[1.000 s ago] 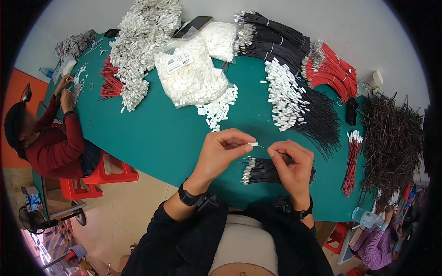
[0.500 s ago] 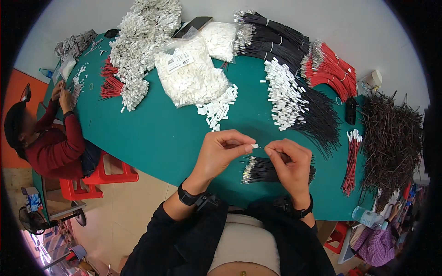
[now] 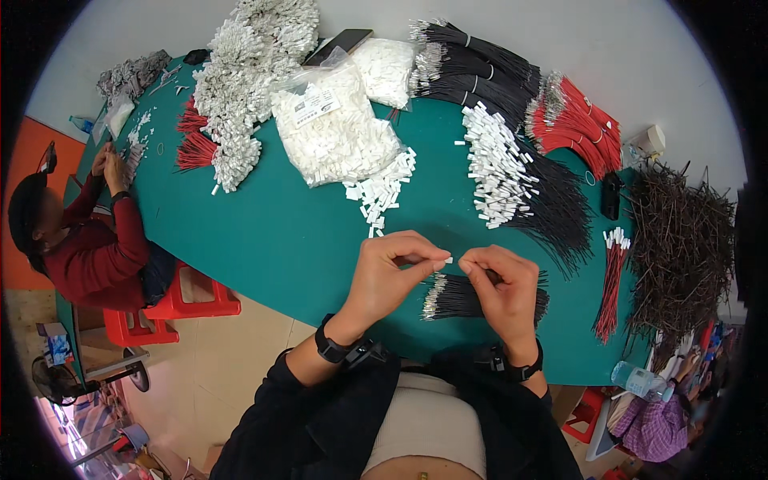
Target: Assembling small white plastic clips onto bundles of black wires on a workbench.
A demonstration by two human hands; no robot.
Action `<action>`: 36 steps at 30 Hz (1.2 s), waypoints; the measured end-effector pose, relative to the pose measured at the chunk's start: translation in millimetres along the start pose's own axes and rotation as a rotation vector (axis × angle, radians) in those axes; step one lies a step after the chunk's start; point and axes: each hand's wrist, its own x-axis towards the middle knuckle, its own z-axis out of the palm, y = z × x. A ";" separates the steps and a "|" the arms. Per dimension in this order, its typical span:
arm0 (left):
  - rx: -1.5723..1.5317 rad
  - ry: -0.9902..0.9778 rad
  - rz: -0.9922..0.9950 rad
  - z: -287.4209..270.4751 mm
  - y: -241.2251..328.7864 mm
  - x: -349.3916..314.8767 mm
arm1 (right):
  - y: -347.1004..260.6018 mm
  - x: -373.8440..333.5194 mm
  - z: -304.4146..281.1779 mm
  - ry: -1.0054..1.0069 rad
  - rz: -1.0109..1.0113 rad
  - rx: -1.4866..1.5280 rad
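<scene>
My left hand (image 3: 396, 268) is closed in a pinch on a small white plastic connector housing (image 3: 449, 260), its end showing past the thumb and forefinger. Just to its right, my right hand (image 3: 506, 280) pinches a thin black wire, mostly hidden by the fingers. A small gap separates the two sets of fingertips. Beneath the right hand lies a bunch of black wires with bare metal terminals (image 3: 456, 298), ends toward the left. Loose white housings (image 3: 380, 192) spill from a clear plastic bag (image 3: 332, 132) beyond my left hand.
Black wires with white housings (image 3: 496, 168) are heaped beyond my right hand. Tied black (image 3: 480, 64) and red wire bundles (image 3: 576, 120) lie at the back. A brown tangled pile (image 3: 680, 240) stands at right. Another person (image 3: 96, 248) works at the far left.
My left hand has shifted slightly right and down with the housing. The thin metal tip seen between my hands earlier no longer shows clearly. My right hand has barely moved.
</scene>
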 end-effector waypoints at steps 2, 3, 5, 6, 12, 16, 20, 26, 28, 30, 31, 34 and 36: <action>-0.005 0.005 -0.006 -0.1 -1.2 -1.0 | 1.7 0.4 1.0 0.001 -0.005 -0.001; -0.011 0.010 -0.012 0.0 -1.4 -1.6 | 2.2 0.4 1.4 0.002 -0.011 -0.002; -0.011 0.011 -0.026 0.5 -1.4 -2.8 | 1.5 -0.2 2.8 0.005 -0.014 -0.003; -0.011 0.012 -0.038 0.5 -1.4 -3.3 | 1.2 -0.3 3.4 0.007 -0.019 -0.004; -0.011 -0.061 -0.194 -8.9 -7.1 -6.7 | 3.1 -0.2 -1.8 -0.132 0.045 0.001; 0.394 0.028 0.003 -35.0 -4.0 10.8 | 5.7 11.0 -29.5 -0.168 -0.020 -0.233; 0.955 0.142 0.273 -55.8 -15.3 34.9 | 1.4 50.3 -53.8 0.136 -0.340 -0.793; 1.199 0.027 0.346 -50.6 -40.9 63.0 | 35.4 18.3 -30.7 -0.415 -0.189 -0.421; 1.270 -0.009 0.351 -51.7 -47.3 65.9 | 38.1 3.9 -14.5 -0.478 -0.174 -0.456; 1.255 -0.003 0.365 -53.1 -49.9 67.0 | 39.5 -3.1 -7.3 -0.499 -0.171 -0.485; 1.242 0.007 0.378 -53.8 -50.2 66.2 | 40.0 -5.4 -4.8 -0.496 -0.145 -0.466; 1.092 0.000 0.393 -49.8 -36.4 60.7 | 43.8 -5.1 -5.6 -0.473 -0.107 -0.441; 0.670 -0.057 0.165 -44.1 -17.2 52.9 | 45.3 -5.2 -7.8 -0.456 -0.086 -0.433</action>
